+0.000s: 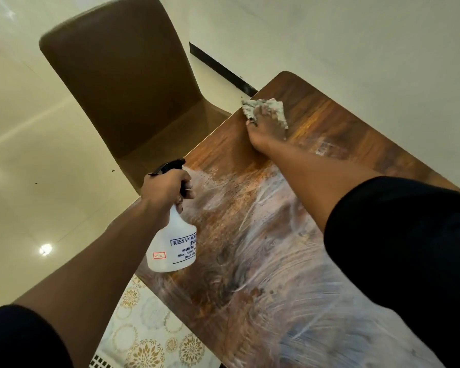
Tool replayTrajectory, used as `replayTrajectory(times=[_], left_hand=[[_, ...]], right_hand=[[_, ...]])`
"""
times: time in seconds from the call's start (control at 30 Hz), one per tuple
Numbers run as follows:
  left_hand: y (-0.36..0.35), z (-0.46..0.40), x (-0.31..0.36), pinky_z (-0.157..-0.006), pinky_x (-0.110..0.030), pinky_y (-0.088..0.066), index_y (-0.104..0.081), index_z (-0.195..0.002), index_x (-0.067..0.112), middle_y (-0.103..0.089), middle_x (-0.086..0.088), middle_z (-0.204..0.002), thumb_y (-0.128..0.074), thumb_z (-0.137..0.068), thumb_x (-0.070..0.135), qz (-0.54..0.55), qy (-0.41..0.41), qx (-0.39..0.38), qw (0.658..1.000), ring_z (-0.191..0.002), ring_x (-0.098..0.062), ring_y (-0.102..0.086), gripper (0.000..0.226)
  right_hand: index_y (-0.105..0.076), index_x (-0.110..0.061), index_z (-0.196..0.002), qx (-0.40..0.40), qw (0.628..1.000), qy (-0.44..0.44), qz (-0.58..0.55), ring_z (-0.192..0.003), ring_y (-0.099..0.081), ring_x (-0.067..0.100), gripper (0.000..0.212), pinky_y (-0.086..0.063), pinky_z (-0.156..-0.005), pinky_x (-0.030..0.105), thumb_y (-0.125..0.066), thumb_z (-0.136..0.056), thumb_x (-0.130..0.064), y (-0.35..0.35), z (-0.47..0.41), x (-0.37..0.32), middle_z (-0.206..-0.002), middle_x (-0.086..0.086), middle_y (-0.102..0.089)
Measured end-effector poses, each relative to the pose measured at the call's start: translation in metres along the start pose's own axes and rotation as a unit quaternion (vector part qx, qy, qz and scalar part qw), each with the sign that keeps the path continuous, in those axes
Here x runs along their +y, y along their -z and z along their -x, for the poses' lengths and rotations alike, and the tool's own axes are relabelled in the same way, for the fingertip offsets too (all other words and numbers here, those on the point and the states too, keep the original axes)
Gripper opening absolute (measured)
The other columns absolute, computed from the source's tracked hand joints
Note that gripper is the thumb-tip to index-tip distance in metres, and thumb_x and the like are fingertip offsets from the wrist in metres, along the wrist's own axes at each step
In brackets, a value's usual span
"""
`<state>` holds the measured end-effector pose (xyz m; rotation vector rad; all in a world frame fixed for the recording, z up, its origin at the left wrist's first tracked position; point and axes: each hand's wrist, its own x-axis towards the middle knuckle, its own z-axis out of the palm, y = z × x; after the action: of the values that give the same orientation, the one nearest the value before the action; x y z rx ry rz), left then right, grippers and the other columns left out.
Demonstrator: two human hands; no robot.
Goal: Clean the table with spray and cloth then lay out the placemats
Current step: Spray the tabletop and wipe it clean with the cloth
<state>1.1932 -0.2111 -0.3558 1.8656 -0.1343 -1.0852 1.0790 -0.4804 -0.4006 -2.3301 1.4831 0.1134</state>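
Placemats (154, 338) peek from under the streaky table (263, 261), below the left hand (166, 188), fingers wrapped round the bottle (174, 245). Right hand (267, 128) presses the cloth (266, 110) flat, fingers spread at the far edge.

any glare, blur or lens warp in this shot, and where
Head view: motion blur on the right hand and the cloth it presses near the table's far corner; ceiling lights reflect as bright spots on the glossy floor; wet streaks on the table catch light; wide-angle warp bends the chair; the left hand and spray bottle look sharp.
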Motion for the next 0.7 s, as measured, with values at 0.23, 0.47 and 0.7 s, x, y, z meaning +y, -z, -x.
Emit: replayTrajectory(times=[0.23,0.47,0.7], left_hand=[[0.020,0.014,-0.011,-0.037,-0.022,-0.040,-0.069,-0.086,-0.001,-0.070,-0.017,-0.076,-0.067,-0.095,0.010,-0.005,0.018,0.056,0.998,-0.039,-0.009,-0.060,0.014],[0.041,0.039,-0.024,-0.042,-0.024,-0.039,-0.071,-0.075,0.006,-0.071,-0.011,-0.066,-0.070,-0.091,0.014,-0.012,0.045,0.063,0.997,-0.051,-0.018,-0.060,0.017],[0.043,0.069,-0.048,-0.052,-0.032,-0.035,-0.062,-0.076,0.023,-0.056,-0.010,-0.068,-0.067,-0.097,0.008,0.051,0.049,0.061,0.996,-0.050,-0.019,-0.046,0.027]], right_hand=[[-0.020,-0.034,-0.164,-0.056,0.959,0.278,0.032,-0.159,-0.010,0.020,0.060,-0.005,-0.127,0.044,-0.042,-0.108,-0.041,-0.063,0.098,-0.074,-0.173,-0.006,-0.014],[-0.014,-0.034,-0.165,-0.093,0.929,0.358,0.017,-0.159,0.004,0.012,0.059,0.006,-0.125,0.037,-0.034,-0.110,-0.044,-0.081,0.142,-0.068,-0.173,-0.012,-0.002],[-0.013,-0.029,-0.165,0.003,0.991,0.121,-0.063,-0.160,-0.002,0.018,0.061,-0.005,-0.129,0.046,-0.035,-0.110,-0.040,-0.049,0.124,-0.007,-0.174,-0.005,-0.007]])
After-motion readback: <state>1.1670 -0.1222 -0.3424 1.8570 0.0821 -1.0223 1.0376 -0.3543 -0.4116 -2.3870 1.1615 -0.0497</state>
